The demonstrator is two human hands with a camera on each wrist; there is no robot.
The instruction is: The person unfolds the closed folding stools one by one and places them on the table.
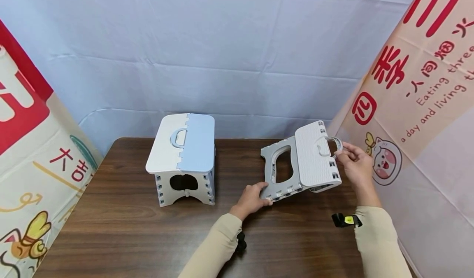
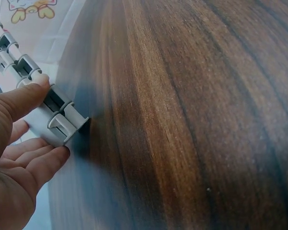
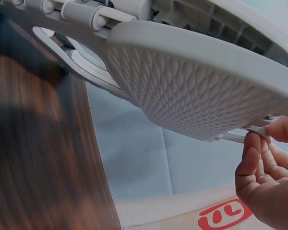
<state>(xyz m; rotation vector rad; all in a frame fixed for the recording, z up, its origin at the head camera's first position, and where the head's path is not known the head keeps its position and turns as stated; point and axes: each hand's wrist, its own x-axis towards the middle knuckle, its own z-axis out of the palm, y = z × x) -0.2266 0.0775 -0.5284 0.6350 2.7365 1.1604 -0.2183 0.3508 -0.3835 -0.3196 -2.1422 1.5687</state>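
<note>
A grey and white folding step stool [image 1: 312, 156] lies tilted on its side at the right of the table, partly folded. My left hand [image 1: 252, 199] grips the foot end of its grey leg panel; in the left wrist view the thumb [image 2: 31, 98] lies over the hinged edge and the fingers are underneath. At the stool's other end my right hand [image 1: 355, 162] pinches the carry handle [image 1: 335, 144] between thumb and fingers. In the right wrist view the textured white seat panel [image 3: 182, 86] hangs beside the right hand [image 3: 269, 163].
A second folding stool [image 1: 181, 144], white and light blue, stands unfolded on the wooden table [image 1: 122, 228] at the left. A pale cloth [image 1: 237, 47] hangs behind the table's back edge. Printed cloths [image 1: 392, 146] flank both sides, the right one near my right hand.
</note>
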